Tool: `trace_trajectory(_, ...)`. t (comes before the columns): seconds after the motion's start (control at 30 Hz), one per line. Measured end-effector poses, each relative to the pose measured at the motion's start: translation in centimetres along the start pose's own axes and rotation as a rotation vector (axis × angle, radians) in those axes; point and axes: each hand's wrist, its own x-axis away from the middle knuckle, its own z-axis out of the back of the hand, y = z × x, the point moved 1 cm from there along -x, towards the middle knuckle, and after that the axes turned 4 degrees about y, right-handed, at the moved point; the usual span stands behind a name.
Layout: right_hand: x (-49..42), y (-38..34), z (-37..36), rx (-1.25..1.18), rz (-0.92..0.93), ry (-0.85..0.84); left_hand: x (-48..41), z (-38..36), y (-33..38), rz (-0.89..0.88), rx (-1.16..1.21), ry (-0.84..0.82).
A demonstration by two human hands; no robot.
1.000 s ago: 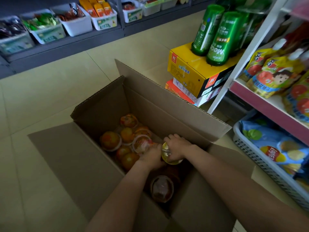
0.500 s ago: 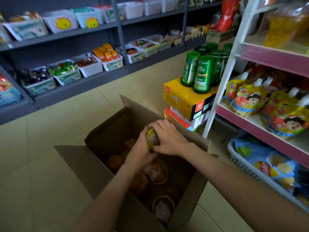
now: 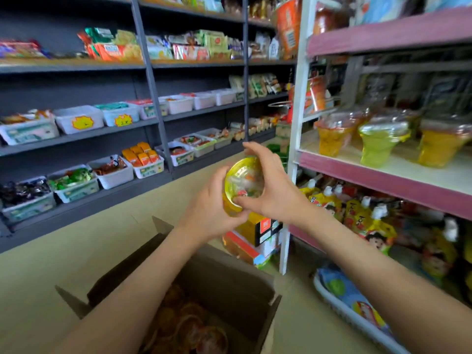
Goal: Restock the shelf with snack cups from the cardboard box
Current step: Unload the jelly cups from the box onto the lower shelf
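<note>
Shop aisle; pink-edged shelf [image 3: 383, 172] at 3 o'clock. Left hand [image 3: 212, 210] and right hand [image 3: 273, 190] both curl round one yellow snack cup [image 3: 244, 185], above cardboard box [image 3: 229, 277] at 6. Risk: nudging shelved cups [image 3: 380, 141] over when placing.

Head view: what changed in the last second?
The yellow snack cup came up out of the cardboard box. A second ago both hands gripped it low inside the box; now the left hand and right hand hold it well above the box, near the pink-edged shelf. Nothing was let go. The box stays open, with the other cups inside.
</note>
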Motion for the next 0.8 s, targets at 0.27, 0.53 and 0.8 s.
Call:
trace_trajectory(0.27,1.4,1.6,13.6,-0.069,-0.084,0.347,-6.3,-6.2,11.7,-0.15,0.313,0.034)
trace_trajectory(0.53,4.2,3.8,23.8,-0.175,-0.156,0.316,-10.0,-12.2,19.7,-0.072,0.774,-0.097)
trace_trajectory(0.8,7.8,8.9,26.6,0.051,-0.43,0.348,-10.6,-18.0,21.7,0.058,0.826,-0.377)
